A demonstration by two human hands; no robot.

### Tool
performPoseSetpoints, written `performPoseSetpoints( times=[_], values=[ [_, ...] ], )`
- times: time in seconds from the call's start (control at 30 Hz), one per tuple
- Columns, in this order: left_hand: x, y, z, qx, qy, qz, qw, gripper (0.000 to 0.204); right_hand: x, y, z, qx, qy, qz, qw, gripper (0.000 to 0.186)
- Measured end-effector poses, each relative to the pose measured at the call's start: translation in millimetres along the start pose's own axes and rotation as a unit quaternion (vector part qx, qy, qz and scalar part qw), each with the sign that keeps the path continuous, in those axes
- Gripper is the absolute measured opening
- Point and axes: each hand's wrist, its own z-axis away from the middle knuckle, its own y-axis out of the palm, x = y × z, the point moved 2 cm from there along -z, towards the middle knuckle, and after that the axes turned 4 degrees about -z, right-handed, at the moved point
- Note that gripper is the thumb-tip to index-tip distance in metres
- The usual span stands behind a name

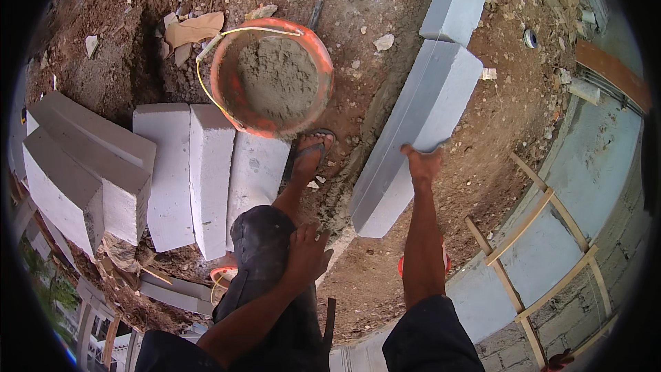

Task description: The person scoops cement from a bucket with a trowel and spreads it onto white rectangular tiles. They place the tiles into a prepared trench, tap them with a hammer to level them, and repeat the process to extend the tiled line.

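The right hand (423,165) straddles a grey block's (413,114) edge, grip uncertain; the block abuts a second block (458,0). The left hand (306,253) lies loose-fingered by the knee (261,227). Open soil (509,124) borders the grey block's right.

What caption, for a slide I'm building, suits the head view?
Right hand on a long, grey, rectangular block, near a round orange bucket of grey mortar-like mix.

The right hand (423,165) rests on a long grey block (421,107), the left hand (304,256) seemingly against the knee (260,229).
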Motion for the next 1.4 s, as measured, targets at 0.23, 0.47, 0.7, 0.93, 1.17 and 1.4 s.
performPoseSetpoints(
  times=[0.23, 0.47, 0.7, 0.93, 1.17, 1.4],
  values=[
    [-5, -8, -10, 0.009, -0.031, 0.031, 0.999, 0.051, 17, 21, -2, -0.014, -0.003, -0.030, 0.999, 0.116],
    [-6, -1, -16, 0.010, -0.038, 0.051, 0.998, 0.050, 40, 17, 6, -0.017, 0.015, 0.039, 0.999, 0.117],
    [-14, -1, -20, 0.011, -0.052, 0.060, 0.997, 0.050, 35, 24, 0, -0.028, 0.009, 0.075, 0.997, 0.115],
    [-24, 6, -24, 0.017, -0.034, 0.073, 0.997, 0.047, 22, 30, -9, -0.017, -0.012, 0.025, 0.999, 0.113],
    [-38, 13, -23, 0.019, -0.028, 0.099, 0.995, 0.045, 39, 27, 0, 0.000, -0.007, 0.041, 0.999, 0.112],
    [-46, 15, -25, 0.020, -0.038, 0.126, 0.991, 0.043, 29, 32, -4, -0.031, 0.013, 0.096, 0.995, 0.132]
  ],
)
